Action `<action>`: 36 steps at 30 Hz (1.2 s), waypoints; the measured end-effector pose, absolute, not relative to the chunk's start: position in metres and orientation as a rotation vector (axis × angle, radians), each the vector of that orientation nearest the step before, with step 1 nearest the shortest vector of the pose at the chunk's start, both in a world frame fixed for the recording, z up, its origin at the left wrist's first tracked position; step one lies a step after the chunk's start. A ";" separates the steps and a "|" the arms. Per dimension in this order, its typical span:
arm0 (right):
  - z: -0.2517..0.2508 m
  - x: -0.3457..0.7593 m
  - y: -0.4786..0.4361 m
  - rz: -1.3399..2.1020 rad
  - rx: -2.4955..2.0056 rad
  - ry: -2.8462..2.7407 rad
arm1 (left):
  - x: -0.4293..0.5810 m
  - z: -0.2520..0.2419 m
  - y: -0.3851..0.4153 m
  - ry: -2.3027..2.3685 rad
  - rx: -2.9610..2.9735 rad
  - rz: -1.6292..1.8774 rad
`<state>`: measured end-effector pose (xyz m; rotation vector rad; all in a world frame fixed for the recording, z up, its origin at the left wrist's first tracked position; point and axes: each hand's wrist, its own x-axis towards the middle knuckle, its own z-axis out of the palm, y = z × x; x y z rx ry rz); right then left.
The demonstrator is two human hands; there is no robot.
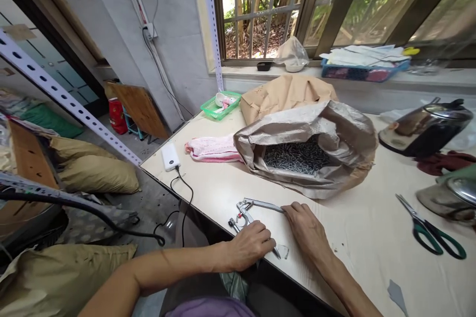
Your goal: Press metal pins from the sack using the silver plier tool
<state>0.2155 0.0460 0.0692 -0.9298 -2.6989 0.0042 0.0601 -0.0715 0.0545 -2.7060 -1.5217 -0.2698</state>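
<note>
- Beyond a pale bench, a barred window stands at twelve o'clock.
- Close to the bench's near edge lies a silver hand tool, hinged and sprung; from it, an open paper bag of small dark metal pieces sits at one o'clock, scissors at three, a white power bank at ten.
- Left hand: fingers curled, closed down over the tool's lower arm.
- Right hand: fingers bent onto the upper arm's free end; how firmly, I cannot tell.
- Likely troubles: a slack left grip could let the tool slide off the edge; closing the arms quickly could pinch fingers; a knock could tip pieces from the bag.
- Hinge end points towards ten o'clock, long axis roughly ten to four, the two arms spreading towards the hands.
</note>
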 end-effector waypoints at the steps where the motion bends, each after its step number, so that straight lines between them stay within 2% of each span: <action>1: 0.071 0.214 0.047 0.012 -0.924 -2.700 | 0.059 0.054 -0.072 -1.518 -2.712 -0.268; 7: 0.077 0.226 0.051 0.074 -0.862 -2.679 | 0.072 0.053 -0.070 -1.482 -2.752 -0.272; 12: 0.078 0.254 0.055 0.128 -0.854 -2.652 | 0.094 0.059 -0.063 -1.400 -2.795 -0.439; 18: 0.080 0.282 0.050 0.075 -0.946 -2.699 | 0.068 0.077 -0.010 -1.957 -2.387 -0.621; 21: 0.078 0.284 0.045 0.001 -0.999 -2.702 | 0.057 0.080 0.027 -2.019 -2.353 -0.507; 28: 0.074 0.278 0.037 -0.065 -1.078 -2.667 | 0.063 0.074 0.072 -1.780 -2.526 -0.109; 32: 0.073 0.277 0.038 -0.018 -1.071 -2.650 | 0.054 0.078 0.072 -1.710 -2.606 0.005; 36: 0.070 0.276 0.039 -0.003 -1.050 -2.620 | 0.021 0.091 0.038 -1.704 -2.763 0.009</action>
